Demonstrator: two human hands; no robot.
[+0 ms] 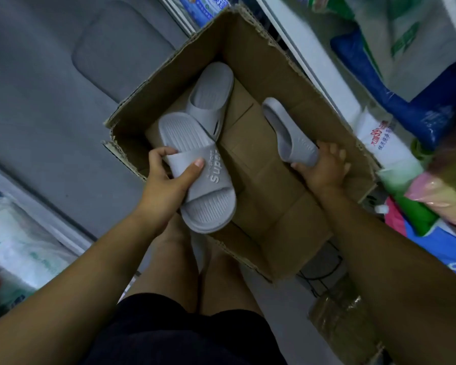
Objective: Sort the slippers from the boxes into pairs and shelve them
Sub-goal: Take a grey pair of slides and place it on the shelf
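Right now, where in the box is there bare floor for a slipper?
Bare cardboard runs down the middle of the box to its near wall, between the super slipper and the tilted slipper, both held. The loose slipper crowds the far left.

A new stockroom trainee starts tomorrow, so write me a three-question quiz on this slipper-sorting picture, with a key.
1. True or false: the left hand grips the grey slipper marked "super" by its strap.
2. How many grey slippers are in view? A) two B) three C) five
3. Fill in: the loose grey slipper, which no hand holds, lies in the ____.

Key: 1 true. 2 B, because the right hand holds a third grey slipper, turned on its edge. 3 cardboard box.
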